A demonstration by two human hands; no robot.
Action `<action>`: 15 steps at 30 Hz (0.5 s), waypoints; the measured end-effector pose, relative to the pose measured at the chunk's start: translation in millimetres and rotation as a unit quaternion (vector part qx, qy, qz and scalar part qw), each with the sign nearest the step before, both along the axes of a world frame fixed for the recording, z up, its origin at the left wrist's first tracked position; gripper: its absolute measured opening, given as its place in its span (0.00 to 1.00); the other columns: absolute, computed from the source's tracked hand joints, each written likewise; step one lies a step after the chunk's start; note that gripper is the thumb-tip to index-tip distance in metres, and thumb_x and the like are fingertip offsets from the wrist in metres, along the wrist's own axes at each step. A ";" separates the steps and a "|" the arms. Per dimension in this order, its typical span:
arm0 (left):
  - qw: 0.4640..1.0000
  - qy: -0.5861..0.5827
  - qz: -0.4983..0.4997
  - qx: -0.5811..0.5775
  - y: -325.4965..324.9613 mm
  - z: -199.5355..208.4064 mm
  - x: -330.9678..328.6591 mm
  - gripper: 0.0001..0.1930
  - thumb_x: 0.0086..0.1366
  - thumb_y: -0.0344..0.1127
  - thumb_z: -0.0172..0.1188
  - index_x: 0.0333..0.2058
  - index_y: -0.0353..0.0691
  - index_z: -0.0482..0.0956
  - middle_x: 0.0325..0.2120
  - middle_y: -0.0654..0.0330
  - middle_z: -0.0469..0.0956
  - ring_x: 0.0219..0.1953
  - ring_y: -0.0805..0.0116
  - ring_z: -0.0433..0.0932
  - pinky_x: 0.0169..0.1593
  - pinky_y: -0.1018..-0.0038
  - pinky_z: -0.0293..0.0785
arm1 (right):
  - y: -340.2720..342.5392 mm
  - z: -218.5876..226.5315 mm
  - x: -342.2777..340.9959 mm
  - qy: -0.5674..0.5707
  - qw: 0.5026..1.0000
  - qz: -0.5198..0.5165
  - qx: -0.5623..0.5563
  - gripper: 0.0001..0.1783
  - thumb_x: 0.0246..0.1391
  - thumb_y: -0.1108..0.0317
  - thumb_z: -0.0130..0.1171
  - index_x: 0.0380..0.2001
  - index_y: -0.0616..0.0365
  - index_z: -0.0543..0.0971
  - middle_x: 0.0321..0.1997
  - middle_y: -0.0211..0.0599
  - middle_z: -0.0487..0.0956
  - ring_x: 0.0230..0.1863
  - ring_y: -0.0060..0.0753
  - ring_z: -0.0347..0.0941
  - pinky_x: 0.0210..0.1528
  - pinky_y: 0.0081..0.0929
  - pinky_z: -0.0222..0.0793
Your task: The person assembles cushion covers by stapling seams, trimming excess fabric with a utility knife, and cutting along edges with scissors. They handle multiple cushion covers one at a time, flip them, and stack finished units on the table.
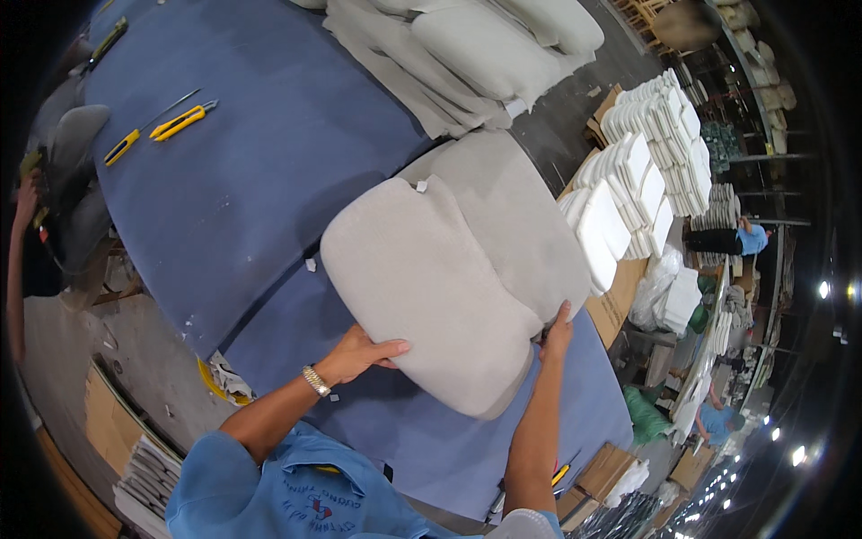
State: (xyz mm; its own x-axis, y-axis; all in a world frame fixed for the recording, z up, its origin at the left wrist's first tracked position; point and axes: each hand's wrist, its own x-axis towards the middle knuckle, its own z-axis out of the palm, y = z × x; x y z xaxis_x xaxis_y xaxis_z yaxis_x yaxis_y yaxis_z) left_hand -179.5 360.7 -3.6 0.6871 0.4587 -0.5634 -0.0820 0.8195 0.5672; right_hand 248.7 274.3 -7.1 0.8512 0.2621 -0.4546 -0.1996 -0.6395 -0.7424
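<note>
A light grey fabric-covered seat cushion with rounded corners is tilted up over the blue table. My left hand grips its lower left edge, thumb on top and fingers underneath. At its right corner my right hand is closed on the edge, with the fingertips partly hidden. A darker grey fabric piece lies behind and against the cushion; whether it is a loose cover or a second padded part I cannot tell. A small white tag shows at the cushion's upper edge.
Grey covered cushions lie piled at the table's far end. A yellow utility knife and a yellow-handled screwdriver rest on the blue table top. White cushion stacks stand at right. Another person's arm is at far left.
</note>
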 end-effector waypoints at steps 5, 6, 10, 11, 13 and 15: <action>0.997 0.034 -0.039 0.051 -5.8 -29.8 3.4 0.43 0.61 0.41 0.75 0.68 0.30 0.60 0.60 0.45 0.73 0.59 0.55 0.78 0.50 0.63 0.86 | -13.8 41.2 5.4 0.049 0.996 0.069 0.009 0.39 0.65 0.30 0.50 0.54 0.59 0.74 0.42 0.40 0.82 0.31 0.31 0.76 0.21 0.30 0.68; 0.997 0.033 -0.050 0.052 3.2 -25.7 1.7 0.43 0.61 0.41 0.75 0.68 0.31 0.60 0.61 0.45 0.72 0.60 0.55 0.77 0.50 0.63 0.85 | -22.1 32.0 6.3 0.047 0.996 0.081 0.000 0.39 0.66 0.32 0.49 0.55 0.60 0.74 0.45 0.41 0.81 0.34 0.32 0.77 0.26 0.31 0.70; 0.992 0.058 -0.040 0.107 14.3 -9.5 3.0 0.39 0.63 0.45 0.73 0.64 0.30 0.66 0.55 0.44 0.78 0.53 0.56 0.82 0.47 0.65 0.86 | -30.1 3.5 -24.0 -0.009 0.996 0.076 -0.050 0.37 0.70 0.38 0.48 0.61 0.63 0.72 0.54 0.45 0.79 0.50 0.38 0.76 0.45 0.39 0.74; 0.985 0.083 -0.099 0.110 20.7 -7.6 -0.7 0.36 0.64 0.47 0.72 0.61 0.29 0.70 0.51 0.45 0.80 0.49 0.57 0.84 0.46 0.66 0.85 | -28.8 0.9 -40.2 -0.026 0.996 0.065 -0.064 0.36 0.71 0.40 0.48 0.62 0.64 0.71 0.56 0.46 0.78 0.54 0.39 0.75 0.50 0.42 0.74; 0.962 0.133 -0.211 0.113 39.1 -3.5 -6.6 0.31 0.65 0.51 0.70 0.55 0.28 0.77 0.43 0.47 0.85 0.41 0.60 0.87 0.43 0.68 0.85 | -50.6 -23.2 -50.4 -0.062 0.994 0.083 -0.018 0.35 0.71 0.42 0.49 0.64 0.63 0.70 0.57 0.46 0.78 0.57 0.40 0.74 0.55 0.43 0.71; 0.922 0.197 -0.261 0.210 58.5 17.9 -33.0 0.27 0.67 0.51 0.68 0.48 0.29 0.81 0.36 0.51 0.86 0.33 0.63 0.87 0.39 0.70 0.84 | -69.4 -33.4 -50.9 -0.080 0.993 0.088 0.005 0.33 0.71 0.44 0.51 0.62 0.63 0.72 0.56 0.44 0.78 0.57 0.40 0.74 0.55 0.43 0.72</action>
State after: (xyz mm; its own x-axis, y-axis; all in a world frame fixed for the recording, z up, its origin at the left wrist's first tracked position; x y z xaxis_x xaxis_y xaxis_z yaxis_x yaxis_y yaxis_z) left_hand -212.5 419.1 14.3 0.6556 0.3585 -0.6646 0.5408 0.3914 0.7446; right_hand 197.8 204.9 -40.5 0.8523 0.4178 -0.3146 0.0353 -0.6462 -0.7624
